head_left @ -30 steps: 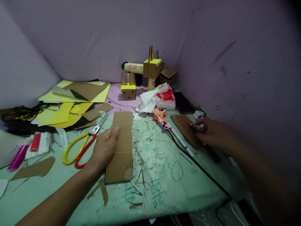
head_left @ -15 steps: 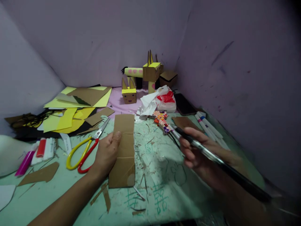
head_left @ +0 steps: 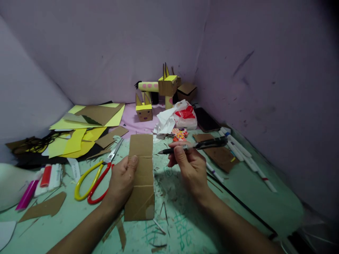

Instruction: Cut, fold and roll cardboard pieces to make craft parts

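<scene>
My left hand (head_left: 122,181) grips the left edge of a brown cardboard strip (head_left: 141,173), its thumb on top. Two crease lines cross the strip, which lies upright in view on the green table. Just right of the strip, my right hand (head_left: 189,164) holds a black pen (head_left: 196,145) between thumb and fingers, the tip pointing left and a small gap from the cardboard. Beside my left hand lie scissors (head_left: 102,173) with one yellow and one red handle, blades apart.
Yellow paper (head_left: 76,141) and cardboard pieces lie at the left, near glue tubes (head_left: 46,176). Cardboard animal figures (head_left: 144,112) stand at the back beside a plastic bag (head_left: 185,114). A phone (head_left: 206,119) and several white markers (head_left: 249,160) are on the right.
My right hand has moved left with the pen, whose tip now points at the strip. My left hand still holds the cardboard. The view has tilted slightly upward.
</scene>
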Action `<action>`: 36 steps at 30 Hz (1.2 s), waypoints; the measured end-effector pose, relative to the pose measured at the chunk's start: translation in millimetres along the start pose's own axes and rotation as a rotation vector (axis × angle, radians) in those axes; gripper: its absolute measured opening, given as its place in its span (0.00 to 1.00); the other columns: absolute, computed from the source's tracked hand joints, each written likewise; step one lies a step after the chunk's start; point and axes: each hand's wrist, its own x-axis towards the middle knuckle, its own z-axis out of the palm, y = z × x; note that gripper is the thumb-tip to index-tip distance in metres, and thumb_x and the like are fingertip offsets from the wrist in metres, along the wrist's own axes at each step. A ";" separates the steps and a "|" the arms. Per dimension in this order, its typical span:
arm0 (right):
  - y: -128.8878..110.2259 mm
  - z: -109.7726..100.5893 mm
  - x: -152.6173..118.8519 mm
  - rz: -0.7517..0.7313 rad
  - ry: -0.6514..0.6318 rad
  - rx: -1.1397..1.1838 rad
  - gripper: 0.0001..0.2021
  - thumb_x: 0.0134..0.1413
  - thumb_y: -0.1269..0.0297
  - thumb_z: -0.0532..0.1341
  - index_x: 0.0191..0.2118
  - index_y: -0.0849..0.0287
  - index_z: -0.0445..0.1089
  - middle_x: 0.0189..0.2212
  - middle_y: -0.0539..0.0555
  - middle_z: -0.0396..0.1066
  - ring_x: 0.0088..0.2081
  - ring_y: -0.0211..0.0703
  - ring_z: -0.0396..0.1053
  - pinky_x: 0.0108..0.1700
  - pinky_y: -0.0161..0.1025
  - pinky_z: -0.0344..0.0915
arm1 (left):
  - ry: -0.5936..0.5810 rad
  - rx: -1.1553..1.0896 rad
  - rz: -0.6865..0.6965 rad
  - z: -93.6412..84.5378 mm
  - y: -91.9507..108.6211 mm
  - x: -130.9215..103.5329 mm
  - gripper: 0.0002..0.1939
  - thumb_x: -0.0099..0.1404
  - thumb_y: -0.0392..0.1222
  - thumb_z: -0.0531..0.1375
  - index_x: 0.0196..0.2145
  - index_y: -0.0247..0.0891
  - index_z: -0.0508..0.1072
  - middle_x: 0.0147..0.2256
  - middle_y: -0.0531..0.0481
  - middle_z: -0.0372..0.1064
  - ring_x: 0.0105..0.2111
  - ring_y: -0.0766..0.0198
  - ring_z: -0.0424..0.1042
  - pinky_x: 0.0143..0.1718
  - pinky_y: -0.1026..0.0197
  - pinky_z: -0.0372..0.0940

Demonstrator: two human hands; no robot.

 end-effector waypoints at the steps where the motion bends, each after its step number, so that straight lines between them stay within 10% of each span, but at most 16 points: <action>1: 1.1 -0.5 -0.3 -0.023 0.006 -0.001 0.11 0.55 0.55 0.59 0.37 0.57 0.70 0.22 0.46 0.67 0.21 0.33 0.66 0.24 0.32 0.65 | 0.000 -0.002 0.004 -0.1 0.2 -0.5 0.21 0.60 0.59 0.51 0.30 0.37 0.68 0.24 0.52 0.70 0.23 0.63 0.66 0.21 0.65 0.60; 6: 0.1 -5.0 7.6 0.105 0.048 0.135 0.13 0.54 0.56 0.60 0.44 0.54 0.64 0.32 0.50 0.73 0.29 0.38 0.73 0.34 0.38 0.70 | 0.024 0.004 0.128 -2.2 7.2 -10.7 0.22 0.62 0.58 0.51 0.33 0.36 0.70 0.24 0.52 0.71 0.23 0.62 0.67 0.20 0.66 0.60; 10: -5.7 2.0 17.5 0.182 -0.164 0.389 0.21 0.43 0.59 0.69 0.44 0.52 0.63 0.39 0.52 0.73 0.40 0.42 0.73 0.44 0.42 0.68 | 0.073 0.049 0.256 -3.8 17.7 -22.8 0.20 0.63 0.54 0.51 0.34 0.35 0.72 0.24 0.52 0.71 0.23 0.62 0.67 0.22 0.65 0.61; 18: -12.3 17.3 16.6 0.248 -0.068 0.372 0.20 0.36 0.60 0.72 0.38 0.53 0.67 0.26 0.45 0.67 0.28 0.34 0.67 0.28 0.30 0.66 | 0.051 -0.043 0.334 -0.2 19.4 -30.6 0.18 0.64 0.54 0.50 0.30 0.40 0.70 0.21 0.55 0.70 0.20 0.63 0.66 0.21 0.65 0.59; 36: -6.1 12.3 15.3 0.078 -0.027 0.258 0.14 0.40 0.62 0.71 0.32 0.55 0.66 0.22 0.44 0.66 0.25 0.33 0.63 0.28 0.30 0.62 | -0.008 -0.061 0.376 1.6 11.4 -28.3 0.19 0.65 0.56 0.49 0.29 0.41 0.69 0.20 0.53 0.69 0.25 0.61 0.71 0.22 0.66 0.61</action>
